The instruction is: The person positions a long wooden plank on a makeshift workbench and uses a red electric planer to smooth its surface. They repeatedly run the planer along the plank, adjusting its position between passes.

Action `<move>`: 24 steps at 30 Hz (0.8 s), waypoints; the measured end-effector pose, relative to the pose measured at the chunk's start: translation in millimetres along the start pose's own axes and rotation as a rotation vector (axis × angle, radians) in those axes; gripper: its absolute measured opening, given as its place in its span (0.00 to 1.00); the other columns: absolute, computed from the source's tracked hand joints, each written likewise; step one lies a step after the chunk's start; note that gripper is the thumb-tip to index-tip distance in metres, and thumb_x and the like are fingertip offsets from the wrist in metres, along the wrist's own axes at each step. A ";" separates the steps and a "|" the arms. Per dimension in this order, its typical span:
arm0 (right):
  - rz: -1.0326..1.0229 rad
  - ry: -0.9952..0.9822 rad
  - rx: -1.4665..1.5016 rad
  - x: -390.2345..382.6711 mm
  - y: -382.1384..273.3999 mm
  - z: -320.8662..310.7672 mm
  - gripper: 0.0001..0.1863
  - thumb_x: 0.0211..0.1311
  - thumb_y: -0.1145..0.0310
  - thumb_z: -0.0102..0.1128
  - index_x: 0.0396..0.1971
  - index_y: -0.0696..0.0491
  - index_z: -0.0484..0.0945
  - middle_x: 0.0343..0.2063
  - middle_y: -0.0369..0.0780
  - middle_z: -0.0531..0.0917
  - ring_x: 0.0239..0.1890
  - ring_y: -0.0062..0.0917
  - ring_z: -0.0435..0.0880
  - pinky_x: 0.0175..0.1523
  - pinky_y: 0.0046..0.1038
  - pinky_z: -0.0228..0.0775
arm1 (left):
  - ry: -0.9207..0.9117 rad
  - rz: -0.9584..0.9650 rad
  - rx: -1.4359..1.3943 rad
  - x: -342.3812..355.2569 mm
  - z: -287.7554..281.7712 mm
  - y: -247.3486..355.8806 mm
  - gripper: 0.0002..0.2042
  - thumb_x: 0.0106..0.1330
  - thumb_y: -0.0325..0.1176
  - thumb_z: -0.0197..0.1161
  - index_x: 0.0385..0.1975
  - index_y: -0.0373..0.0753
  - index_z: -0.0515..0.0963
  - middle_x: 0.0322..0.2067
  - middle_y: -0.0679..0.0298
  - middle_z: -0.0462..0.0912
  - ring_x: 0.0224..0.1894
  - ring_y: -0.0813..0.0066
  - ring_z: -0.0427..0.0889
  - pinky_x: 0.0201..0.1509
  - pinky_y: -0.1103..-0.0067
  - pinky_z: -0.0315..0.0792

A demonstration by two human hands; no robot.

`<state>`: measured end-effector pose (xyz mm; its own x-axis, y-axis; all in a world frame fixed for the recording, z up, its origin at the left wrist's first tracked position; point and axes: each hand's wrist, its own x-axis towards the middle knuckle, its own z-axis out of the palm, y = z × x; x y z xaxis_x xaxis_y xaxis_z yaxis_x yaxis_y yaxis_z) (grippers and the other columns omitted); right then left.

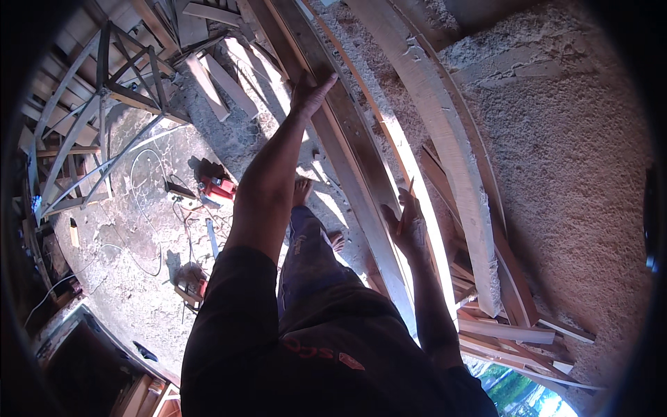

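A long wooden beam (351, 149) with a channel-like profile runs across in front of me, from the top of the view down toward my right side. My left hand (313, 97) grips its far part, thumb stretched across the wood and the other fingers partly hidden. Beside the nearer part of the beam, my right hand (410, 228) is closed on a thin, pointed stick that looks like a pencil (408, 198). Its fingers are in shade. A narrow, sunlit board (411, 156) lies just right of the beam.
Wide, rough-edged planks (451, 132) rest on a sawdust heap (577, 167) at the right. Several offcuts (514, 333) lie below them. On the left floor are a red power tool (217, 189), another tool (201, 286) and a cable (132, 174). Wooden frames (104, 97) stand far left.
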<state>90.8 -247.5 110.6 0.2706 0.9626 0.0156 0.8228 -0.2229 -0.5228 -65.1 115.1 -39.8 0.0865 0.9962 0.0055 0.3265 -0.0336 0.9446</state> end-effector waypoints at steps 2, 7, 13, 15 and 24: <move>0.062 -0.124 0.003 26.0 9.4 34.6 0.43 0.60 0.50 0.73 0.66 0.55 0.61 0.48 0.55 0.79 0.50 0.52 0.81 0.48 0.52 0.75 | -0.033 -0.075 -0.016 -14.9 5.8 21.4 0.37 0.59 0.61 0.71 0.62 0.41 0.74 0.59 0.53 0.80 0.66 0.54 0.73 0.72 0.64 0.62; 0.071 -0.168 0.175 48.3 33.4 42.8 0.38 0.53 0.58 0.77 0.57 0.55 0.64 0.39 0.47 0.78 0.40 0.40 0.80 0.45 0.44 0.74 | 0.098 -0.246 -0.144 -30.2 7.0 18.3 0.49 0.60 0.71 0.61 0.70 0.35 0.64 0.72 0.44 0.58 0.76 0.48 0.53 0.78 0.63 0.52; 0.107 -0.246 0.453 37.5 22.3 -78.5 0.31 0.50 0.58 0.80 0.47 0.60 0.75 0.33 0.44 0.82 0.35 0.29 0.82 0.39 0.34 0.76 | 0.146 -0.338 0.047 -69.9 19.8 43.1 0.55 0.57 0.71 0.63 0.76 0.35 0.53 0.77 0.45 0.46 0.80 0.50 0.45 0.81 0.62 0.43; 0.088 -0.231 0.374 15.9 18.7 -110.2 0.31 0.50 0.60 0.80 0.49 0.60 0.75 0.33 0.44 0.82 0.35 0.30 0.83 0.40 0.35 0.77 | 0.113 -0.337 0.274 -84.6 37.5 59.4 0.53 0.57 0.63 0.69 0.76 0.36 0.53 0.77 0.43 0.46 0.79 0.48 0.47 0.81 0.61 0.44; -0.007 -0.168 0.226 -81.8 47.8 -96.4 0.37 0.42 0.62 0.83 0.53 0.59 0.75 0.43 0.48 0.83 0.44 0.38 0.87 0.49 0.35 0.81 | 0.129 -0.466 0.235 -166.9 56.4 70.9 0.54 0.54 0.39 0.67 0.78 0.35 0.40 0.79 0.48 0.34 0.80 0.39 0.34 0.78 0.42 0.40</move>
<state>156.1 -351.8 166.5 0.1630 0.9803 -0.1117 0.6866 -0.1940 -0.7006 -3.3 -58.0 7.8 -0.2296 0.9110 -0.3425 0.5054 0.4123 0.7580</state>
